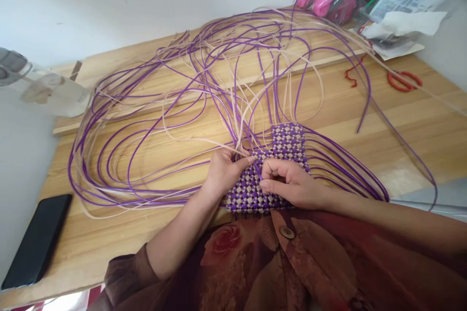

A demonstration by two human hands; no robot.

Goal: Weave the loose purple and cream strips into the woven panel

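Observation:
A woven piece (248,189) in a purple and beige checked pattern lies at the table's front edge, against the clothing. Long purple and beige strands (109,194) run out from it to the left, back and right. My left hand (226,170) is closed at the piece's upper left, thumb and fingers pinching beige strands. My right hand (288,182) rests over the middle of the weave, its thumb and index finger pinched on a purple strand. Part of the weave is hidden under both hands.
A black phone (36,240) lies at the left. Red-handled scissors (404,81) and a red string (350,77) are at the right. A clear bottle (44,87) stands back left; bags and papers (408,0) are back right. A raised board (146,107) crosses the table.

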